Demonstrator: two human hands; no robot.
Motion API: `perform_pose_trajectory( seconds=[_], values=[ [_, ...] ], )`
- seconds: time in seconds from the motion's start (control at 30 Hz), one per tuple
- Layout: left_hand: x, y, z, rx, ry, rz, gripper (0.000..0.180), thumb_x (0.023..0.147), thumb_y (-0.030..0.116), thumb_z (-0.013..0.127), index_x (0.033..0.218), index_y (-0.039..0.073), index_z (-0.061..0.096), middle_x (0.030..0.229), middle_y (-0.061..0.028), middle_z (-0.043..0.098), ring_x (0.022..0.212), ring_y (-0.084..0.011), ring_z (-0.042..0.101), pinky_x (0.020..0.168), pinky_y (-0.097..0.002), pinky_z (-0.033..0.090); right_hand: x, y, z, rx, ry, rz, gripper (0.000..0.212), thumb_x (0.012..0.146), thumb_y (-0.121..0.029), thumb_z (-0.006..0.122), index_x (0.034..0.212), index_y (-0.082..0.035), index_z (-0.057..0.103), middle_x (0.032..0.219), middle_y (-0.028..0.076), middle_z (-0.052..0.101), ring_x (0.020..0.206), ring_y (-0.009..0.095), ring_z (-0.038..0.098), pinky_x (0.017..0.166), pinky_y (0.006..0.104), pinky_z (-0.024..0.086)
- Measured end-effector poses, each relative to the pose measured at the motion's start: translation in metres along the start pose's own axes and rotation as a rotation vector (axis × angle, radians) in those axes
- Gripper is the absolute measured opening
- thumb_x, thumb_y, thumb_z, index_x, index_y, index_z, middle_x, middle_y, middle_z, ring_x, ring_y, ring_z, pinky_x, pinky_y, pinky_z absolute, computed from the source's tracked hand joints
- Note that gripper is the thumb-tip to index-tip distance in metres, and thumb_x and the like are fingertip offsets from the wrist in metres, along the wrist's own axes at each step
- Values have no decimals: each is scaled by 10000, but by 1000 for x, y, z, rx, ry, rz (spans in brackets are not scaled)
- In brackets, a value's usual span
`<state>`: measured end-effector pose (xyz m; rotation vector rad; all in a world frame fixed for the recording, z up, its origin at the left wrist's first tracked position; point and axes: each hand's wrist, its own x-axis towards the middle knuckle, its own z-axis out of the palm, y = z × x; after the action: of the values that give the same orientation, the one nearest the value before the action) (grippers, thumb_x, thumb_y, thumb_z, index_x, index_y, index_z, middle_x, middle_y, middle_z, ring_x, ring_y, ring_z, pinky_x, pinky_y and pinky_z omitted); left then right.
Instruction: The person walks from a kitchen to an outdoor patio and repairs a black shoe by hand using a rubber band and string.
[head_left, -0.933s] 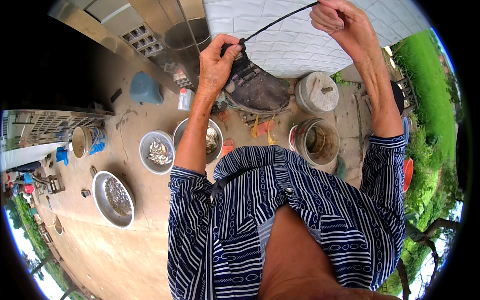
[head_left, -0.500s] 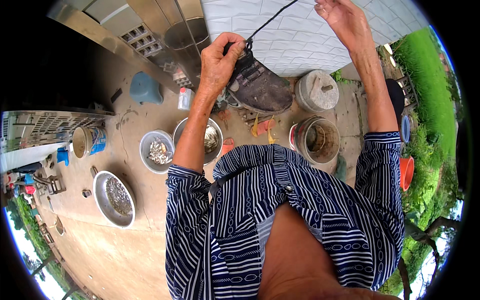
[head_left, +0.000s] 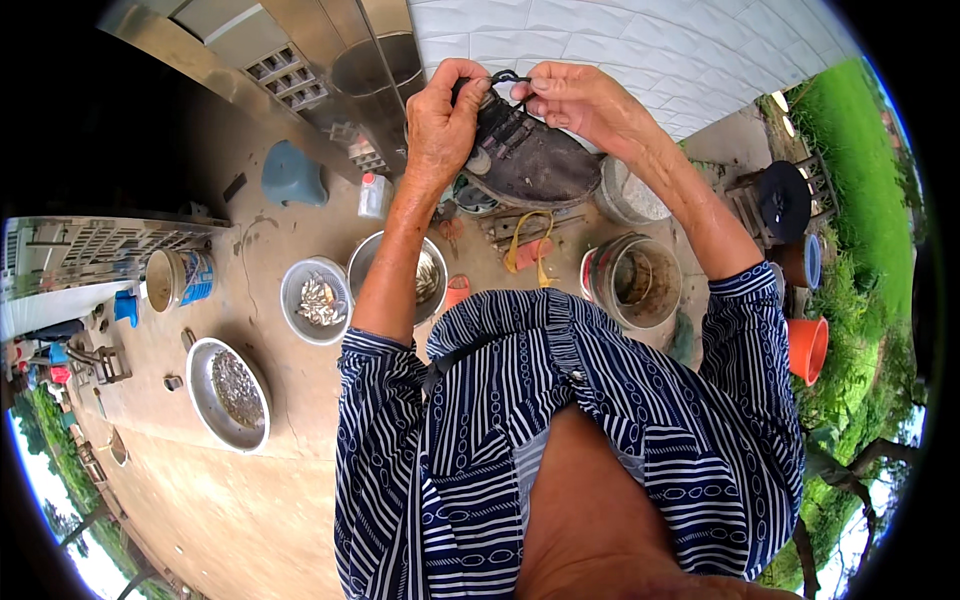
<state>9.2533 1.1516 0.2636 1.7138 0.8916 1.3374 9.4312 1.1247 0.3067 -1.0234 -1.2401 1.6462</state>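
A dark, worn shoe [head_left: 548, 170] hangs in front of me, its toe pointing right. My left hand [head_left: 445, 118] grips it by the collar and tongue at the top, thumb bent over the edge. A black shoelace [head_left: 508, 76] loops up from the eyelets between my hands. Close beside the left, my right hand [head_left: 580, 100] pinches the lace between thumb and forefinger, other fingers curled. Whether the lace is knotted there I cannot tell.
Below stand basins of small fish [head_left: 318, 300], a wide metal basin [head_left: 229, 395], a dirty bucket [head_left: 640, 282] and a grey stool [head_left: 292, 175]. A white bottle [head_left: 374, 196] is near the door. A white tiled wall [head_left: 600, 45] rises ahead; an orange bucket [head_left: 808, 350] sits at right.
My right hand has come down and left from the upper right, from the outstretched lace to beside the shoe's top. The lace now loops slackly. The shoe has shifted slightly, still in my left hand.
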Motion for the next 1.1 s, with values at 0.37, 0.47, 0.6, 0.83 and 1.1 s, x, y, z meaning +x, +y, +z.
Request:
perform_pose_trajectory(
  seconds=[0.37, 0.47, 0.6, 0.83, 1.1],
  values=[
    [-9, -3, 4, -8, -68, 65, 129, 797, 91, 573, 888, 30, 503, 724, 36, 508, 670, -32, 416, 611, -175, 375, 7, 0, -2, 567, -89, 19, 130, 810, -144, 499, 727, -52, 460, 553, -61, 328, 431, 7, 240, 388, 147, 194],
    [-12, -2, 3, -23, -81, 51, 123, 797, 84, 570, 884, 27, 504, 754, 38, 511, 673, -31, 420, 613, -171, 373, 6, -14, -14, 249, -122, 72, 135, 817, -154, 502, 752, -40, 471, 554, -57, 336, 428, 11, 252, 388, 153, 212],
    [-12, -3, -1, -58, -144, 8, 122, 789, 82, 579, 873, 25, 511, 756, 32, 516, 678, -31, 431, 620, -169, 375, -3, -36, 6, -1172, -37, -211, 145, 810, -127, 514, 700, -69, 440, 514, -75, 279, 466, 39, 238, 424, 208, 230],
    [-16, 4, -8, -49, -211, -13, 115, 789, 81, 584, 871, 24, 526, 774, 24, 525, 711, -33, 445, 639, -164, 376, -9, -57, -12, -841, -234, -1, 173, 775, -196, 582, 690, -61, 516, 600, -38, 456, 568, 54, 398, 550, 212, 334],
    [-12, 10, -10, -238, -220, -4, 137, 797, 91, 576, 896, 13, 523, 794, 28, 522, 735, -34, 454, 668, -165, 380, -14, -12, 3, 67, -204, -52, 196, 863, -248, 466, 885, -54, 488, 496, -73, 261, 412, 30, 223, 400, 194, 227]
  ],
)
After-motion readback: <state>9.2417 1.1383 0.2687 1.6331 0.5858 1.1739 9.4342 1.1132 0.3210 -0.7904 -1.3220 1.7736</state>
